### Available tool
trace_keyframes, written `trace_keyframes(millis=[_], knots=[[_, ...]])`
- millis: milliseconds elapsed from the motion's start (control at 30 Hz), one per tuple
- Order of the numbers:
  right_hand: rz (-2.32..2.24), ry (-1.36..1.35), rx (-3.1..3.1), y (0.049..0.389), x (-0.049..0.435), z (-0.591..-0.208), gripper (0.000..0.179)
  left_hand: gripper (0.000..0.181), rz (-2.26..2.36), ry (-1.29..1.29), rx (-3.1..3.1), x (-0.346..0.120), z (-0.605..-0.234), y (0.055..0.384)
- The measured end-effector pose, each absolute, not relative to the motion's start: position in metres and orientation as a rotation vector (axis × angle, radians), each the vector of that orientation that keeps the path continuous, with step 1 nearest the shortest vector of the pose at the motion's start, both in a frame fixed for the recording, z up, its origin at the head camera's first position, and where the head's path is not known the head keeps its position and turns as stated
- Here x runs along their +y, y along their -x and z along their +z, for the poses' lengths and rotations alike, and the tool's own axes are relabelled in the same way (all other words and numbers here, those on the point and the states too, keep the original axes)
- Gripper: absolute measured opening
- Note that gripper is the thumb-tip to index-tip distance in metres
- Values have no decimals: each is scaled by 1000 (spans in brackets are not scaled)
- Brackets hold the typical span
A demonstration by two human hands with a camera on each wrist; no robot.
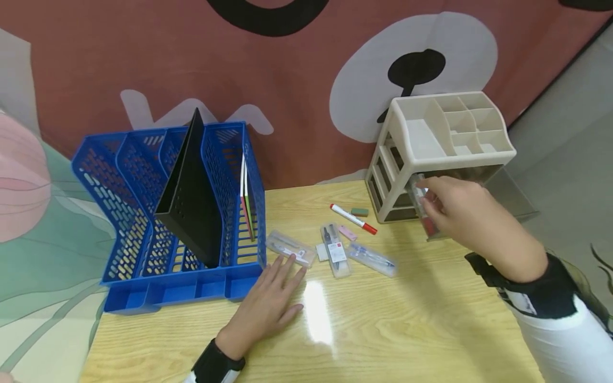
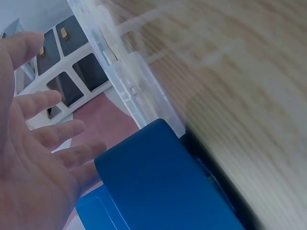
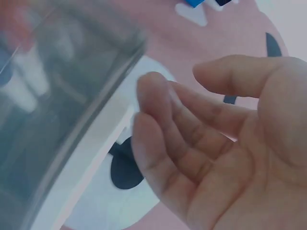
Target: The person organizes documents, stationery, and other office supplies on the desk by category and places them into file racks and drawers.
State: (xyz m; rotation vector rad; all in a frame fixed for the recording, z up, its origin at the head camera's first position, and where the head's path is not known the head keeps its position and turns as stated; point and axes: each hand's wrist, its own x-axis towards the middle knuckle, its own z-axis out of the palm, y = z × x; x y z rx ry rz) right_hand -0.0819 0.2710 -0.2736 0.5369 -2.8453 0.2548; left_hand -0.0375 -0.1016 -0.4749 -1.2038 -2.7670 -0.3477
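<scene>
Along the bench's [image 1: 383, 330] far edge, towards the right, we saw a cream moulded-plastic organiser [image 1: 462, 161] with square compartments in its top and a smoky, see-through plastic drawer [image 1: 517, 197] pulled out in front. Our right hand [image 1: 466, 207] was at the drawer's left end, fingers loosely bent, thumb standing apart, nothing held between them; whether a fingertip touched the drawer wall, we could not tell. Something red and blurred showed through the plastic.

Near the middle of the bench, our left hand [image 1: 265, 303] had its fingers extended and slightly spread, gripping nothing. Their tips reached the near edge of a clear, round-cornered plastic case [image 1: 287, 243] with a white label; we could not tell whether they pressed on it. To its right lay a second clear plastic case [image 1: 330, 236], its white sticker bearing a red mark and print too small to read, then a slanted third clear plastic case [image 1: 372, 259]. Behind these, towards the far edge, we noted a small pink block [image 1: 347, 233], a dull green block [image 1: 359, 212] and a white-barrelled, red-capped marker [image 1: 353, 218]. At the far left corner stood a blue perforated plastic rack [image 1: 257, 207] holding a matt black folder [image 1: 198, 199].
</scene>
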Motion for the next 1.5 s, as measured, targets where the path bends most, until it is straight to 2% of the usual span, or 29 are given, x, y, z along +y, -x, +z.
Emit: trace_keyframes(millis=[100,367,733,1067,1500], knots=[[256,-573,-2781,76,262,-274,16,79,-351,1195,-2774,-101,-476,37],[305,-656,-2679,72,241,-287,22,75,-399,1164,-2765,-100,-471,38],[348,-627,-2743,72,227,-311,20,75,-401,1147,-2719,-90,-467,43],[316,-679,-2719,82,218,-350,33,78,-382,1129,-2758,-84,-463,48],[472,-696,-2852,113,220,-413,33,74,-363,1140,-2725,-76,-467,55]])
